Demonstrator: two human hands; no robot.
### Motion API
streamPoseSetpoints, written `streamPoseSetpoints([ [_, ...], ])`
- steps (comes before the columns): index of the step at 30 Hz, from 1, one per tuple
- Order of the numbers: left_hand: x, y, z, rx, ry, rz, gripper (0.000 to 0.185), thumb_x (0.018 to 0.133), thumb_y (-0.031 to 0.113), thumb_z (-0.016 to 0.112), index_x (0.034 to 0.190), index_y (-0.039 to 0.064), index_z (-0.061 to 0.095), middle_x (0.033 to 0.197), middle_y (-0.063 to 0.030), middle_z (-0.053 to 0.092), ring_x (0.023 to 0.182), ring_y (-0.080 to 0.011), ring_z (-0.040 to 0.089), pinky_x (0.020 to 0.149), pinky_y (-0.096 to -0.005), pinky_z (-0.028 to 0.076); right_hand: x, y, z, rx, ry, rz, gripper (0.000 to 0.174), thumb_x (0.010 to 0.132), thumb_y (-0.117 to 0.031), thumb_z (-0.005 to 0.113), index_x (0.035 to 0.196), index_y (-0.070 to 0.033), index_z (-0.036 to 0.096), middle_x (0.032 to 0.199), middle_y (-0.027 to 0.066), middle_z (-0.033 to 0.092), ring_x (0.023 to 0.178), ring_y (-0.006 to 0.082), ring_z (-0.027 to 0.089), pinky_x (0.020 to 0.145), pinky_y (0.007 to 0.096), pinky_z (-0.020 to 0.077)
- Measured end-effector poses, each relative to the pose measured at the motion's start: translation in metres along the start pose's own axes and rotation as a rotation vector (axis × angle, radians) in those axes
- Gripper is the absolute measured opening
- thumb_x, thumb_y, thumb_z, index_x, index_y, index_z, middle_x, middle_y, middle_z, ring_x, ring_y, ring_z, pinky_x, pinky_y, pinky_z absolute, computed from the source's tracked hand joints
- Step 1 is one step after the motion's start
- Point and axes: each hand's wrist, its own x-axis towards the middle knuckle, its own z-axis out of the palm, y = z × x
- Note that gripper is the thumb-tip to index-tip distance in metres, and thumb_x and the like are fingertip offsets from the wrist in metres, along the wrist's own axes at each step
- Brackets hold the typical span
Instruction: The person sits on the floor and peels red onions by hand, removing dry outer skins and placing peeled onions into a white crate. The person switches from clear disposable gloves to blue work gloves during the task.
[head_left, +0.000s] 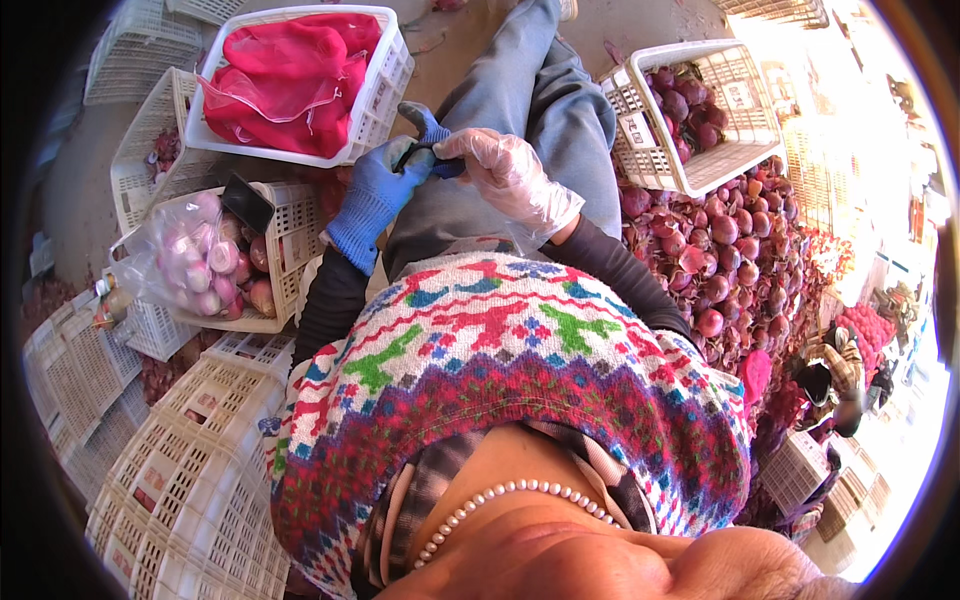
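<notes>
My left hand (382, 187), in a blue knitted work glove, is raised over my lap with its fingers bent. My right hand (517, 176), in a clear plastic glove, meets it from the right. Its fingertips pinch blue and dark glove material (448, 166) beside the left fingers. Whether this belongs to the worn glove or to a second one, I cannot tell. A dark patch shows between the left thumb and fingers; what it is stays unclear. To the left, a clear plastic bag of peeled red onions (196, 262) lies on a crate of onions (289, 255), near a black flat object (247, 203).
A white crate (384, 97) holding red mesh bags (289, 79) stands ahead on the left. At right, a tilted plastic crate (652, 154) with red onions rests by a large onion heap (720, 247). More crates (187, 457) stand at left. Another person (844, 367) is at far right.
</notes>
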Motion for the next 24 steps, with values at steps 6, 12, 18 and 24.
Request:
streamPoseSetpoints([
  [6, -0.001, 0.02, -0.004, 0.254, 0.083, 0.092, 0.024, 0.095, 0.026, 0.074, 0.09, 0.003, 0.068, 0.078, -0.0191, 0.069, 0.073, -0.0358, 0.071, 0.066, -0.0418, 0.053, 0.012, 0.0, 0.006, -0.653, -0.282, 0.155, 0.011, 0.096, -0.011, 0.059, 0.102, -0.005, 0.066, 0.082, 0.0199, 0.066, 0.076, 0.0355, 0.071, 0.068, 0.0469, 0.0565],
  [12, -0.002, 0.035, 0.0, 0.312, 0.035, 0.082, 0.028, 0.092, 0.029, 0.077, 0.089, 0.004, 0.065, 0.083, -0.0209, 0.069, 0.077, -0.0398, 0.07, 0.066, -0.0437, 0.053, 0.005, -0.002, -0.001, 0.413, -0.414, 0.477, 0.012, 0.101, -0.009, 0.053, 0.097, -0.001, 0.061, 0.078, 0.0141, 0.067, 0.062, 0.0214, 0.064, 0.053, 0.0335, 0.0488],
  [18, -0.012, 0.019, 0.019, 0.301, 0.07, 0.217, 0.029, 0.094, 0.023, 0.077, 0.08, 0.002, 0.062, 0.069, -0.0159, 0.065, 0.059, -0.019, 0.061, 0.06, -0.0354, 0.05, 0.01, 0.017, -0.005, 1.836, -0.18, 0.937, 0.01, 0.1, -0.005, 0.056, 0.099, 0.003, 0.061, 0.077, 0.0045, 0.057, 0.053, 0.0066, 0.042, 0.047, 0.02, 0.0376],
  [24, -0.02, 0.016, 0.015, 0.017, 0.011, 0.047, 0.04, 0.096, 0.027, 0.075, 0.071, 0.001, 0.058, 0.062, -0.0186, 0.06, 0.05, -0.0242, 0.058, 0.052, -0.0389, 0.042, 0.008, 0.029, 0.028, 1.579, 0.311, 1.087, 0.009, 0.098, -0.004, 0.058, 0.095, 0.003, 0.062, 0.08, 0.0065, 0.061, 0.066, 0.0129, 0.058, 0.057, 0.0229, 0.0497],
])
